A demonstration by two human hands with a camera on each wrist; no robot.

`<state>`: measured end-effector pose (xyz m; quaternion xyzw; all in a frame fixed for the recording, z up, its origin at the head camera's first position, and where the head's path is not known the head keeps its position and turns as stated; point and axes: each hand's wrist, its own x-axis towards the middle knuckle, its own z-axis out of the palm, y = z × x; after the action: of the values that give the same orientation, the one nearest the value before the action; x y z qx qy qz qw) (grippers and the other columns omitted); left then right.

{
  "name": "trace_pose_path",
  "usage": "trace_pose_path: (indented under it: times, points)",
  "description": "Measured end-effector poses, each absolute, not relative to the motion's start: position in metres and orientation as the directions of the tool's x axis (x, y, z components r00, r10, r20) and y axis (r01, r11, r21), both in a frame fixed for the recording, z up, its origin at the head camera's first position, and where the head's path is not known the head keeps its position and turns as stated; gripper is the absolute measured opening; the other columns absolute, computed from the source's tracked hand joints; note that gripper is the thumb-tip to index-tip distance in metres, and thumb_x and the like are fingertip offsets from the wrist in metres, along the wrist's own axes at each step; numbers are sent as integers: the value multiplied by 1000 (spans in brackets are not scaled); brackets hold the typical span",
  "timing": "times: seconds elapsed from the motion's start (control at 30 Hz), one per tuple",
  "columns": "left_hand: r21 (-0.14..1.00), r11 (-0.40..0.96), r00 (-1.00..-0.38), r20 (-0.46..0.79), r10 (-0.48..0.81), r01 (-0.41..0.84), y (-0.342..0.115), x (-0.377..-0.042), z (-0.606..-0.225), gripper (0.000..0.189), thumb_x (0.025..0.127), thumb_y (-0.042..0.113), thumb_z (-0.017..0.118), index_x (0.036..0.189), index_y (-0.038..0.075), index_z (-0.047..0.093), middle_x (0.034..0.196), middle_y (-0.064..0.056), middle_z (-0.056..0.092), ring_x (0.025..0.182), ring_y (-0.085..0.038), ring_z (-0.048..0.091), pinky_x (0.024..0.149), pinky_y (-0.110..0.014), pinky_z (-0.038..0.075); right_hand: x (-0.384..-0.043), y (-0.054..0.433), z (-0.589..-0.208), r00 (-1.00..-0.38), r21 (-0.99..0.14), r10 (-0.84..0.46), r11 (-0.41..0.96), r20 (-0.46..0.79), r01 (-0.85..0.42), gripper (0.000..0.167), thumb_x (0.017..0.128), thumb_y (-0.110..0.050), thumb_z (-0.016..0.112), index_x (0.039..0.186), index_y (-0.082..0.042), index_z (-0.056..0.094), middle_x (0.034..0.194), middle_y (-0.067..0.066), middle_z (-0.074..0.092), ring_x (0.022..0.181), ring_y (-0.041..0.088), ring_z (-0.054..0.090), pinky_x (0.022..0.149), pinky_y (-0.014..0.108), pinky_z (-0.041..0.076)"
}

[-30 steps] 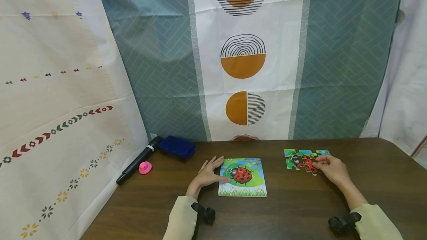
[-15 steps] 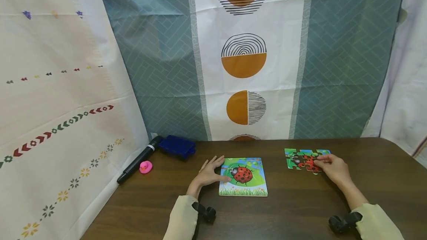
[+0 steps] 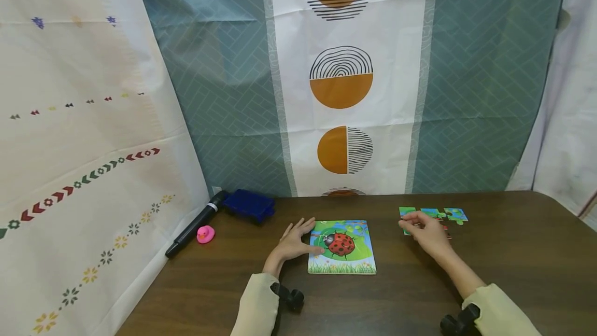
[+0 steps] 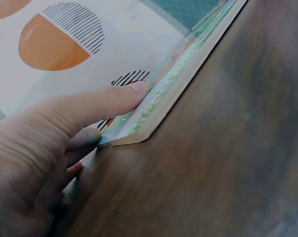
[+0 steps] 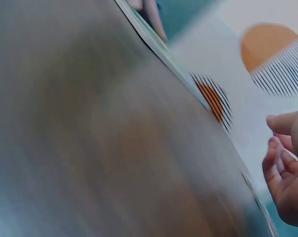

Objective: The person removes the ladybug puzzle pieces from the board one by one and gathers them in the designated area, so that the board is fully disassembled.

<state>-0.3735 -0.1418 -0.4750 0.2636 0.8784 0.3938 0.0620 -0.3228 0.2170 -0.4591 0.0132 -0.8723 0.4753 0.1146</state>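
A square board with a ladybug picture (image 3: 354,266) lies flat on the table, in front of the middle. My left hand (image 3: 293,242) rests at its left side, the thumb lying on the picture and the fingers stretched along the edge. In the left wrist view the thumb of the left hand (image 4: 60,118) touches the board (image 4: 153,111) from above. To the right, my right hand (image 3: 426,233) hovers over a group of ladybug jigsaw pieces (image 3: 456,214), hiding most of them. Thumb and fingers of the right hand (image 5: 289,165) are loosely bent, with nothing visible between them.
At the table's back left are a black marker-shaped stick (image 3: 193,229), a pink rubber duck (image 3: 205,234) and a dark blue object (image 3: 249,205). A patterned curtain (image 3: 387,92) hangs behind the brown wooden table (image 3: 373,305).
My right hand has left the right-hand jigsaw pieces and moved left over the group, toward the green piece at its left end. The left hand stays on the board.
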Motion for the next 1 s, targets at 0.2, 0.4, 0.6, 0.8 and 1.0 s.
trace_pose_path:
  times: [0.2, 0.4, 0.6, 0.8, 1.0]
  points:
    - [726, 550, -853, 97, 513, 413, -140, -373, -476, 88, 79, 32, 80, 151, 4, 36, 161, -11, 29, 152, -37, 13, 123, -61, 0, -320, 174, -466, -983, -874, -131, 454, 128, -174, 37, 92, -24, 68, 119, 0, 62, 101, 12, 64, 74, 12, 55, 61, 26, 49]
    - [721, 553, -850, 94, 519, 417, -140, -373, -474, 88, 80, 34, 79, 151, 5, 35, 161, -10, 29, 153, -36, 13, 123, -60, -1, -319, 156, -469, -959, -827, -259, 511, 112, -235, 50, 89, -26, 70, 131, 0, 58, 105, 14, 58, 81, 16, 49, 65, 28, 42]
    - [711, 567, -850, 83, 520, 416, -143, -372, -477, 89, 80, 35, 79, 151, 4, 35, 161, -11, 29, 152, -37, 14, 122, -62, -1, -319, 149, -470, -954, -759, -282, 598, 103, -258, 52, 83, -28, 77, 126, -3, 64, 100, 10, 53, 76, 16, 42, 62, 29, 35]
    - [721, 556, -850, 85, 520, 412, -142, -372, -475, 90, 80, 35, 79, 151, 5, 35, 161, -11, 29, 153, -37, 12, 122, -61, -2, -321, 147, -465, -956, -740, -279, 623, 93, -254, 46, 81, -24, 79, 120, -3, 66, 97, 9, 54, 80, 18, 43, 66, 30, 38]
    - [719, 561, -853, 84, 515, 410, -141, -373, -474, 90, 80, 36, 78, 152, 5, 34, 161, -10, 28, 153, -36, 12, 123, -60, -3, -325, 146, -459, -956, -723, -283, 644, 80, -251, 44, 80, -22, 80, 117, -3, 66, 98, 10, 54, 85, 20, 46, 69, 33, 40]
